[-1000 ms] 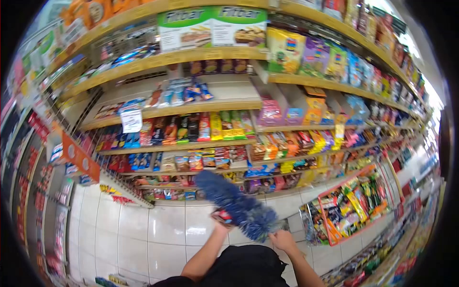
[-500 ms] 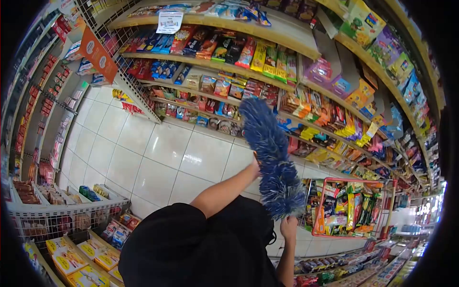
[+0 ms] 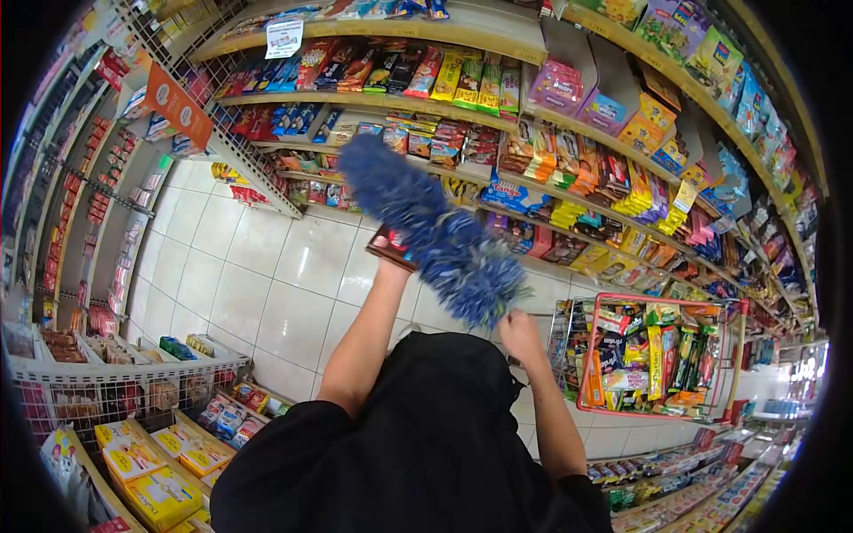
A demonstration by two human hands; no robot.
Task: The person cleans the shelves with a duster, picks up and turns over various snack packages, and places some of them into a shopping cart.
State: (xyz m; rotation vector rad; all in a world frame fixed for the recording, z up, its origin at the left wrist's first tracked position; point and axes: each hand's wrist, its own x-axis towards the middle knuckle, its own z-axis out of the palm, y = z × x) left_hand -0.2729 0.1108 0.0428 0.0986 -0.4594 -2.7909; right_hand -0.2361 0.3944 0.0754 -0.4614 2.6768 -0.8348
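My right hand (image 3: 520, 335) grips the base of a fluffy blue duster (image 3: 426, 226), which slants up and to the left across the lower snack shelves (image 3: 498, 191). My left hand (image 3: 391, 259) is raised beside the duster and holds a small dark red snack packet (image 3: 392, 246); most of that hand is hidden behind the packet and the duster's fibres. Both forearms reach forward over my black top.
Long shelves of bright snack packets fill the wall ahead. A red wire basket (image 3: 653, 360) of snacks stands at the right. A white wire bin (image 3: 115, 382) and yellow boxes (image 3: 160, 484) sit at the lower left. White floor tiles (image 3: 267, 284) lie between.
The view swung downward from the upper shelves. The duster tilted from upright to slanting left, and my left hand now shows a packet beside it.
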